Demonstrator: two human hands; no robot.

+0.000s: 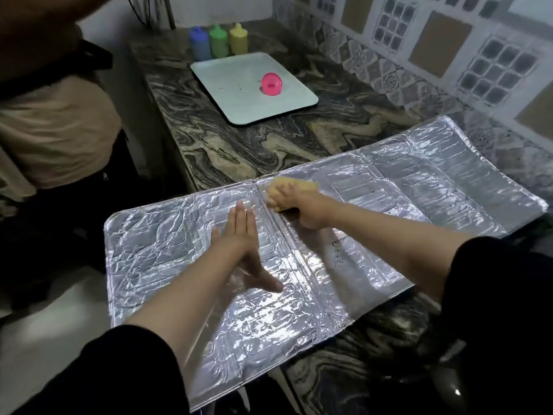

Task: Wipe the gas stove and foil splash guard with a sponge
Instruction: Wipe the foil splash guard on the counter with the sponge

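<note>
A silver foil splash guard (167,253) lies flat and unfolded across the marble counter, its near left part hanging past the counter edge. My left hand (239,235) rests flat on the foil's left panel, fingers straight and pressed down. My right hand (302,209) grips a yellow sponge (294,187) and presses it on the foil near the far edge, just right of the fold. The gas stove is not in view.
A white tray (236,94) with a pink cap-like object (271,83) sits on the marble counter (239,145) beyond the foil. Blue (199,43), green (218,40) and yellow (238,38) bottles stand behind it. Another person (54,115) stands at left. A tiled wall runs along the right.
</note>
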